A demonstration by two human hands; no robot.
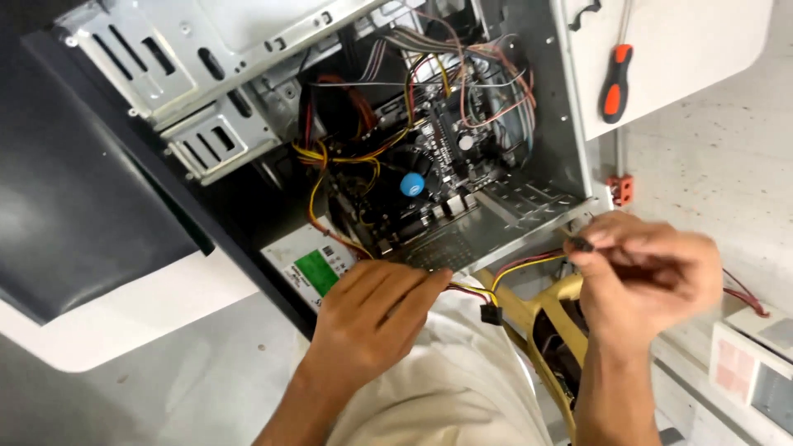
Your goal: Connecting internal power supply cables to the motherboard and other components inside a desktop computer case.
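At the near edge of the open computer case (545, 107), the left hand (372, 318) lies palm down, fingers stretched forward and together, their tips resting on a bundle of yellow, red and black wires (467, 291) just where it leaves the case. Nothing is clenched there; the fingers press rather than grip. Just beyond that hand sits the power supply with its green label (318, 271), tucked in the case's near left corner. Moving right along the bundle, a small black connector (491, 315) hangs over the white cloth (454, 380) on the person's lap. Further right, the right hand (648, 277) is curled closed, thumb and fingertips pinching a small dark plug (581, 244) at the wire's end, though the blur makes its shape hard to read. Inside the case, the motherboard (446, 157) shows a round blue part among tangled cables. On the white tabletop at the far right edge rests an orange-and-black screwdriver (615, 83).
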